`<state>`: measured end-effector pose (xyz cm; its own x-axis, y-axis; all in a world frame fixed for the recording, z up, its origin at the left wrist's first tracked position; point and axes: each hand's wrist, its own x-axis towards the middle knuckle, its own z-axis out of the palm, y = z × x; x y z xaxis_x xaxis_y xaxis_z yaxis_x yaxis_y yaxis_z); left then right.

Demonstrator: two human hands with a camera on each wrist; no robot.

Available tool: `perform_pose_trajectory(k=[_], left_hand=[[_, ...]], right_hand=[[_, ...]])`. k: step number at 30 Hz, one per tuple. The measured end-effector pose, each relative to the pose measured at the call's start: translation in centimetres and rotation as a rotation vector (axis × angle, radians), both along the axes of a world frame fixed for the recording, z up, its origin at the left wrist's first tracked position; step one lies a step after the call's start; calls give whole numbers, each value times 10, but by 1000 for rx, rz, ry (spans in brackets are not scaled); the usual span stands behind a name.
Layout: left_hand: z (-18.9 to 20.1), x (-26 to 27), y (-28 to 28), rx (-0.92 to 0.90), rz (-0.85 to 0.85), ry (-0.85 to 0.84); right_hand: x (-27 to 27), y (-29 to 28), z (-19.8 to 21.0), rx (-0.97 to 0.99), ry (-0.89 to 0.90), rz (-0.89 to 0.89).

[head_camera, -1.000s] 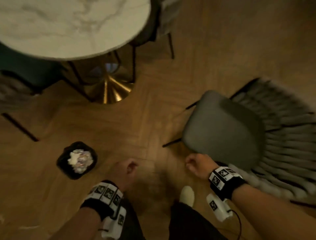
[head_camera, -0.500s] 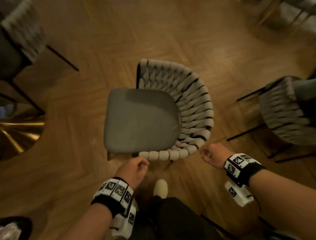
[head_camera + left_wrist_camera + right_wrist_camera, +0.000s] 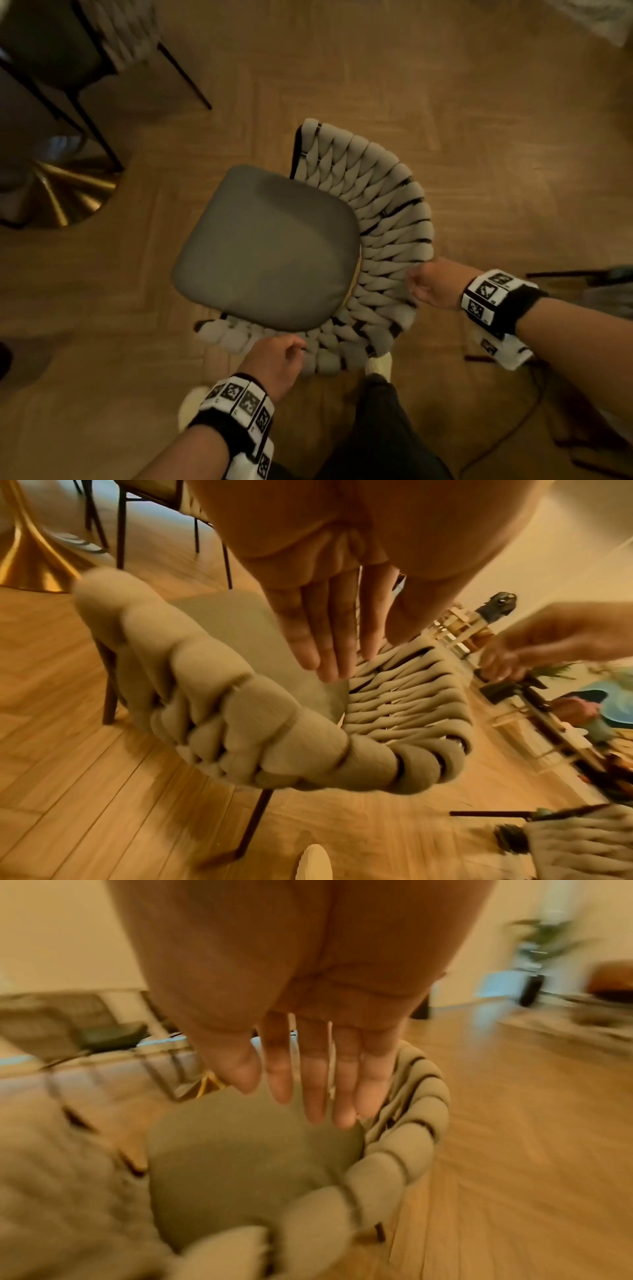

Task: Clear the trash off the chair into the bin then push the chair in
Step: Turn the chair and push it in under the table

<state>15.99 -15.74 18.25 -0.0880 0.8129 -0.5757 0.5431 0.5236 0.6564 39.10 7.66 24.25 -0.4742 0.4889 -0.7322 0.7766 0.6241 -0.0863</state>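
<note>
Since both hands sit at the chair (image 3: 267, 246) backrest, left hand (image 3: 274, 359) and right hand (image 3: 431, 284) with fingers straight and relaxed, gripping nothing, a lopsided shove could spin it or snag its legs on the floor (image 3: 479, 102). Chair stands on the floor, seat bare, front aimed upper-left toward the gold table base (image 3: 65, 195), roughly square.

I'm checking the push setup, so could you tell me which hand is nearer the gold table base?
Left. The left hand is at the chair's backrest corner on the gold table base side; the right hand is across the backrest.
</note>
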Motion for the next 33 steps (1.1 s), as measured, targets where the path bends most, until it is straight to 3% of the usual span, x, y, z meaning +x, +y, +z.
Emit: perform_pose_trajectory(k=[5,8,11,15,21,26,33], left_hand=[[-15,117,56,-217,168,-9],[-24,169,98,-289,312,-40],[-47,203,138,-337,290,-12],[-71,221,175,-421,258,138],[-87,219,167,-300,263,250],[-91,191,125,-268,223,284],[-74,103,36,-332,180,399]], right_hand=[[22,114,-32,56,-14,663],[31,166,-64,50,-84,932],[24,196,-98,56,-135,1155],[2,207,-122,4,-175,1172],[-3,196,-126,25,-121,1201],[-17,158,-139,45,-133,1114],[-68,52,-133,22,-60,1052]])
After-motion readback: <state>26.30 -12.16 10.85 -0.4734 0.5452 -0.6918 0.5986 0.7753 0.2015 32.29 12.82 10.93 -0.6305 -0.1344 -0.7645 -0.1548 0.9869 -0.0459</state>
